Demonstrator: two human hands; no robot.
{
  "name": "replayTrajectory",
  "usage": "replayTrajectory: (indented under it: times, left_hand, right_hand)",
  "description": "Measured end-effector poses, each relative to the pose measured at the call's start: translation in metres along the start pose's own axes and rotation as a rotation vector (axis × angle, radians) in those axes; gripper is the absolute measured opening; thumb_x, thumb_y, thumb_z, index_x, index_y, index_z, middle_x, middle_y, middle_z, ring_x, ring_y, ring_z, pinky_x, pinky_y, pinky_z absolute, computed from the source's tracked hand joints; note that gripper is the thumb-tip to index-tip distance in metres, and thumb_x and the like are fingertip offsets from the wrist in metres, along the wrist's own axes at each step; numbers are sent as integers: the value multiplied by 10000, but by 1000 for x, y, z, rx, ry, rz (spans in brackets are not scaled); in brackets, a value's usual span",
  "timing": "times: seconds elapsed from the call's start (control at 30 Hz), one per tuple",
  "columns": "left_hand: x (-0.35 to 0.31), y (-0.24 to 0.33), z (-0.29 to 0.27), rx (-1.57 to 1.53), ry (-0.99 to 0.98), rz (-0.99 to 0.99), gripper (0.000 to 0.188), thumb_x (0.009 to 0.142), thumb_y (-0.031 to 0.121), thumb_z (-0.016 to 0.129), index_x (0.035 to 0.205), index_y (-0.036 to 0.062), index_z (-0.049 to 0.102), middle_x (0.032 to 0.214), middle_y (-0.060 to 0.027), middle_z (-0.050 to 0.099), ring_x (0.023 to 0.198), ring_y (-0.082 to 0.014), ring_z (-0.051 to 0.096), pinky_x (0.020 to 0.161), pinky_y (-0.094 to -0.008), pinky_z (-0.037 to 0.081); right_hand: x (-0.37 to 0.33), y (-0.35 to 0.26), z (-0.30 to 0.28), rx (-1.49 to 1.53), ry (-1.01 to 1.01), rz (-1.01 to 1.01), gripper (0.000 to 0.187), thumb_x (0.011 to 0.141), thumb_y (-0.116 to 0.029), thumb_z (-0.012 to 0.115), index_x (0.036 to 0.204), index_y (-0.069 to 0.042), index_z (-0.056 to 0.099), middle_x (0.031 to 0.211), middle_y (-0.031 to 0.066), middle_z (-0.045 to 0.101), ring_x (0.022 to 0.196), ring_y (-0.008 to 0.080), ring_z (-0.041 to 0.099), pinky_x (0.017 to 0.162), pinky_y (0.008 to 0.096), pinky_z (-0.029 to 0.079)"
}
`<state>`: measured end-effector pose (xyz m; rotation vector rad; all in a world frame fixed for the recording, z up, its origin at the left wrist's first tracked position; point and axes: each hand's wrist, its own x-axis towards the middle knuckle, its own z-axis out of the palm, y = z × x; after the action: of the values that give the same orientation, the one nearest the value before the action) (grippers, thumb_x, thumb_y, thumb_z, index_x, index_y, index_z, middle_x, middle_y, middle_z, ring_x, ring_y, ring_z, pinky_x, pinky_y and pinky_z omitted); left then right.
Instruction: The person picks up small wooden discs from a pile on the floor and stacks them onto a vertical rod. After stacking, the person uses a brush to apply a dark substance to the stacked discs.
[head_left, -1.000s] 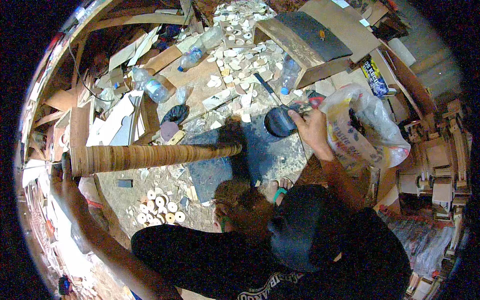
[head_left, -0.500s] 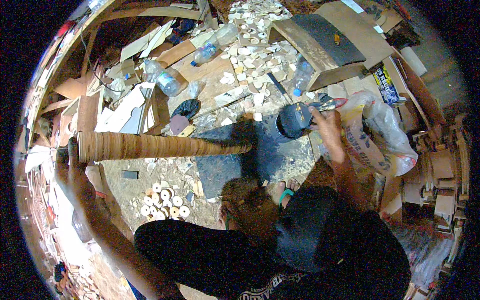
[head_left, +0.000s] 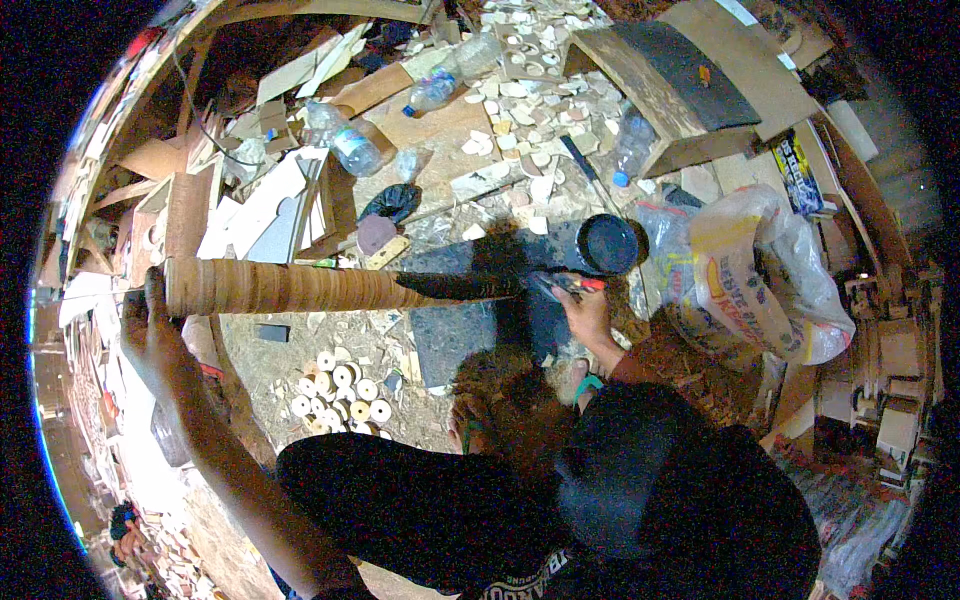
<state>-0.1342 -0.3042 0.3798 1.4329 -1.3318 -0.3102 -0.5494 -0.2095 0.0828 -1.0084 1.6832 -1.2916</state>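
A long stack of round wooden rings (head_left: 290, 287) lies level across the view, its thick end at the left. My left hand (head_left: 150, 315) is closed at that end, around the rod that carries the rings. Over the thin right end, a dark patch covers the upper side. There my right hand (head_left: 585, 305) grips a brush with a red handle (head_left: 590, 285), its head against or close to the stack; the bristles are hard to make out. Just beyond the right hand stands a round tub of black liquid (head_left: 608, 245).
Loose wooden rings (head_left: 340, 393) are piled on the floor near my legs. Plastic bottles (head_left: 355, 150) and wood offcuts (head_left: 500, 125) lie farther off. A clear plastic sack (head_left: 750, 270) sits at the right, below a wooden box (head_left: 690, 145). A dark sheet (head_left: 440, 345) lies under the stack.
My right hand has brought the brush from over the tub leftward and nearer to me, to the stack's thin end. The dark patch there looks larger. My left hand keeps its hold.
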Motion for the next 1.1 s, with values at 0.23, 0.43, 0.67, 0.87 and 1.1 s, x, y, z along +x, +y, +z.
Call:
replayTrajectory:
  times: [0.23, 0.43, 0.67, 0.87, 1.1]
  left_hand:
    - [-1, 13, 6, -80, -39, -24, 263, 902, 209, 628, 989, -39, 625, 914, -97, 658, 793, -158, 618, 737, -291, 512]
    - [-1, 10, -4, 7, 17, -65, 252, 884, 233, 657, 850, -15, 630, 829, -70, 647, 704, -125, 579, 655, -281, 488]
    - [-7, 26, 10, 66, 70, -15, 250, 874, 228, 669, 852, -17, 628, 802, -62, 640, 696, -113, 575, 650, -255, 477]
    - [-7, 21, 11, 41, 45, -18, 237, 884, 204, 654, 889, -31, 631, 821, -66, 640, 715, -118, 579, 669, -262, 481]
    - [-12, 24, 17, -58, -11, 14, 223, 930, 170, 579, 976, -42, 625, 921, -104, 658, 792, -142, 613, 723, -291, 506]
  right_hand:
    - [24, -53, 54, 306, -386, -265, 252, 814, -112, 705, 1024, 5, 629, 889, 53, 678, 822, 135, 617, 744, 289, 500]
    - [1, -17, -2, -117, -65, -46, 221, 815, -63, 687, 1022, 8, 651, 906, 66, 692, 826, 129, 635, 759, 296, 503]
    - [14, -57, 43, 94, -331, -293, 262, 848, -127, 679, 1059, 18, 626, 967, 62, 684, 854, 123, 624, 794, 277, 492]
    - [11, -25, 24, 113, -143, -308, 215, 835, -98, 677, 1027, -5, 649, 955, 69, 689, 862, 147, 636, 793, 295, 499]
    - [16, -40, 54, 85, -252, -420, 191, 860, -115, 658, 1014, -1, 661, 934, 55, 681, 838, 122, 607, 771, 276, 480]
